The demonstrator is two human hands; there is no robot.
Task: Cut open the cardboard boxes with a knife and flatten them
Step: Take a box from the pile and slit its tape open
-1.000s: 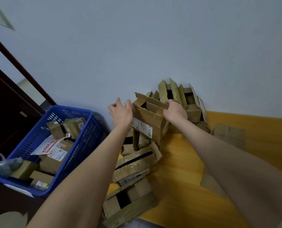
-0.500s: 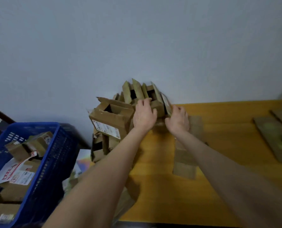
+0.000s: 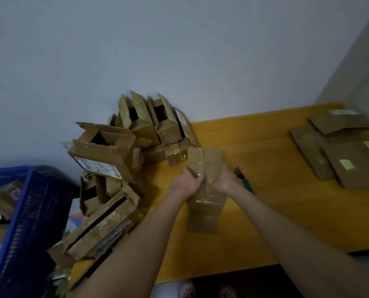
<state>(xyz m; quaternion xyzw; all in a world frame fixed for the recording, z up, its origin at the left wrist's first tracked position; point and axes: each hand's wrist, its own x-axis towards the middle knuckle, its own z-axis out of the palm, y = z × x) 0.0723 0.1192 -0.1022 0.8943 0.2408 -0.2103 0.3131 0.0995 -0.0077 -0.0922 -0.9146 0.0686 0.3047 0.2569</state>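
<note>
– Grey wall (image 3: 179, 50) fills the upper half. Below it, a yellow table (image 3: 287, 211) runs to the right-hand corner. What stands at left?

– A blue crate (image 3: 28, 222), beside the table's left end, with labelled cardboard inside. Next to it, a pile (image 3: 106, 151) of opened boxes rests against the wall, flaps up, and covers that end of the table.

– And far right?

– Flat sheets (image 3: 351, 160) of cardboard lie overlapping on the table, well apart from the pile.

– Where is the box in hand?

– The box (image 3: 205, 160) is at centre, over the table and just right of the pile. It looks pressed flat, with a taped seam down its middle. Whether its lower end touches the table cannot be told.

– The hands?

– Both grip it at mid-height. The left hand (image 3: 185, 183) has its fingers curled round the left edge, and the right hand (image 3: 224, 179) has its fingers curled round the right edge. The two hands nearly meet at the seam.

– The knife?

– The knife (image 3: 245, 179), green-handled, lies on the table just beside the right hand. Neither hand holds it.
</note>
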